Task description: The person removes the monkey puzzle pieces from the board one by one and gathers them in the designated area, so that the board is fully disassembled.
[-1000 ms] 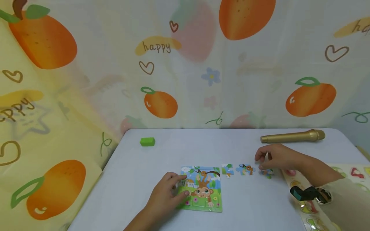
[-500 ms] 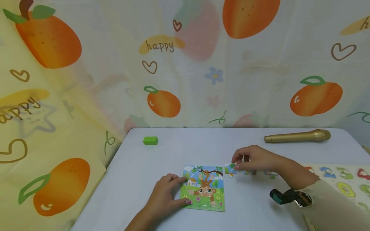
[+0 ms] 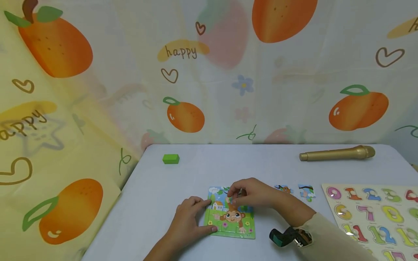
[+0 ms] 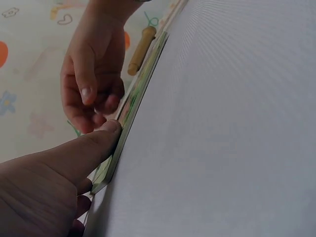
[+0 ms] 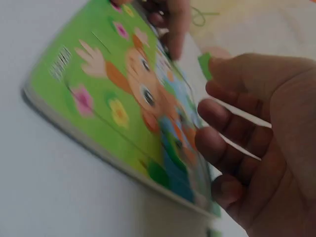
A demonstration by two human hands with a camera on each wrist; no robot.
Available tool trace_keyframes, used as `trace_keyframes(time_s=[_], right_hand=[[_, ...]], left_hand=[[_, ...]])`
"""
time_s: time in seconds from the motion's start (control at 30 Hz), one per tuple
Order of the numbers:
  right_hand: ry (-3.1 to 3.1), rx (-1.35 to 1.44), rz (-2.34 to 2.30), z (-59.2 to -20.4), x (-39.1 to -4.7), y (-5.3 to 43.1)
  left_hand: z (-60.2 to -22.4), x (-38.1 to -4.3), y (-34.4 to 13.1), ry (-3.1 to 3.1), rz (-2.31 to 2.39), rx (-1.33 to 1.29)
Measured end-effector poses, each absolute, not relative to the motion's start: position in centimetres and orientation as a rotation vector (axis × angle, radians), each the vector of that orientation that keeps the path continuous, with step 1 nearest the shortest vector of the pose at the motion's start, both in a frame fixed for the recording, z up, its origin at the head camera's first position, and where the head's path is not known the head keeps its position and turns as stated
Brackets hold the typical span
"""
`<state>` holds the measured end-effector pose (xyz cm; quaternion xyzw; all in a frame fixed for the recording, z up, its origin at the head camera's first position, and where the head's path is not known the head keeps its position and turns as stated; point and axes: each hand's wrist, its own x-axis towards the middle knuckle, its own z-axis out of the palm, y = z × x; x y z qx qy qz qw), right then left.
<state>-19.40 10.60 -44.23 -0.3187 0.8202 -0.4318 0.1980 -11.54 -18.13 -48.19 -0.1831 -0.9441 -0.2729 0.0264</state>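
Since the earlier frame, we see the right hand (image 3: 251, 194) shifted left, over the puzzle board (image 3: 232, 217) at its upper right, fingers loosely curled, thumb apart. Our left hand (image 3: 187, 217) spreads wide along its left edge, thumb touching. White tabletop (image 3: 209, 170) separates the loose puzzle pieces (image 3: 307, 192) from the number board (image 3: 378, 206).

Glossy monkey puzzle (image 3: 232, 218), metallic-looking gold microphone (image 3: 336, 154), matt green block (image 3: 171, 159), smooth white tabletop (image 3: 147, 192), cloth-like backdrop (image 3: 130, 47)
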Motion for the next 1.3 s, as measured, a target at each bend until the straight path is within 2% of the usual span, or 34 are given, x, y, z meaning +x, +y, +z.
trace_keyframes(time_s=[0.43,1.3], right_hand=[[2.556,-0.898,-0.971,-45.4,-17.1,5.7],[2.454,-0.861,-1.058,-44.9,-17.4,5.7]], left_hand=[[-48.0,-11.6,-18.2,-2.931,-0.861,-0.547],[-48.1,-11.6,-18.1,-2.918,-0.927,-0.536]])
